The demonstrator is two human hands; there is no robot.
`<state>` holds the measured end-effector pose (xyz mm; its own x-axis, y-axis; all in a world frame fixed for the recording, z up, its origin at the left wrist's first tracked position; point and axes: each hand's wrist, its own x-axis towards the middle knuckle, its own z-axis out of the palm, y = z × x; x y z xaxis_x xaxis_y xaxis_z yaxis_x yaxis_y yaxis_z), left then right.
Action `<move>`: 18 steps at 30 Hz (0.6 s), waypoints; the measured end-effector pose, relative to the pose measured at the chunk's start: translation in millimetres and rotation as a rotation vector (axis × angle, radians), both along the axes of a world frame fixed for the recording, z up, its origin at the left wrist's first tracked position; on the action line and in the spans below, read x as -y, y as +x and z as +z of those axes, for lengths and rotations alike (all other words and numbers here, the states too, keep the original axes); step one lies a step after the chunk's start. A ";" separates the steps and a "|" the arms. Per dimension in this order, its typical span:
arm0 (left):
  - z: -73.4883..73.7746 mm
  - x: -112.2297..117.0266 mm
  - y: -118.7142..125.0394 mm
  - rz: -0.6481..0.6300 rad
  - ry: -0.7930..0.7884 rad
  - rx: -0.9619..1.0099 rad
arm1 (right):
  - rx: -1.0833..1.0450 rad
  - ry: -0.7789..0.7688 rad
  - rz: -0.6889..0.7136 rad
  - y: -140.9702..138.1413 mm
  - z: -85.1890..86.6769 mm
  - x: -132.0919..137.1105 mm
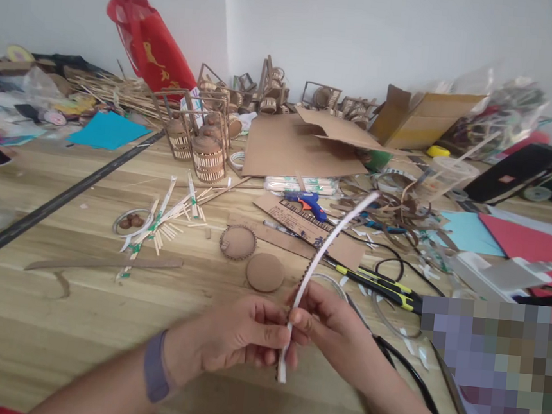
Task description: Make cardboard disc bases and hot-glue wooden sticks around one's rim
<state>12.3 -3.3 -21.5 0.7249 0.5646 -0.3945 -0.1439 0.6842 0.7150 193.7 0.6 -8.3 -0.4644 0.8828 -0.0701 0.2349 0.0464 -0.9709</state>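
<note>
Between both hands I hold a narrow cardboard strip (323,250), white along its face with a dark corrugated edge. It curves up and away to the right. My left hand (250,333) pinches it near its lower end, thumb and fingers closed. Just above, my right hand (328,324) also grips the strip between thumb and fingers. Beyond my hands lie a plain cardboard disc (265,272) and a second disc (238,242) rimmed by a corrugated strip. A blue glue gun (312,205) rests on a printed cardboard piece (344,246).
Small bamboo baskets in frames (209,156) stand at the back left. Scattered sticks (173,220) and a tape roll (132,220) holding brown balls lie at left. A yellow-black cutter (378,287) and black cable (411,373) lie at right. A large cardboard sheet (286,146) is behind.
</note>
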 end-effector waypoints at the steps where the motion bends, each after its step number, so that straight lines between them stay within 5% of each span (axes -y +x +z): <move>1: 0.1 -0.3 -0.1 0.028 -0.001 0.000 | 0.079 0.067 -0.041 3.6 3.0 -0.7; 5: 3.3 -3.9 -2.1 0.222 0.019 0.058 | 0.583 0.300 -0.157 42.3 8.6 8.4; 9: 6.5 -7.9 -4.3 0.328 0.065 0.097 | 0.912 0.426 -0.167 94.6 -12.2 37.1; 14: 8.9 -8.2 -4.4 0.364 0.096 0.097 | 0.964 0.377 -0.219 128.3 -44.5 62.3; 18: 8.9 -6.7 -2.8 0.383 0.155 0.113 | 0.857 0.236 -0.278 139.9 -49.2 65.1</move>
<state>9.5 3.5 -12.6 0.4854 0.8477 -0.2140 -0.4498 0.4520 0.7703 333.6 -64.5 -57.6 -0.1069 0.9896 -0.0959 0.8993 0.0551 -0.4339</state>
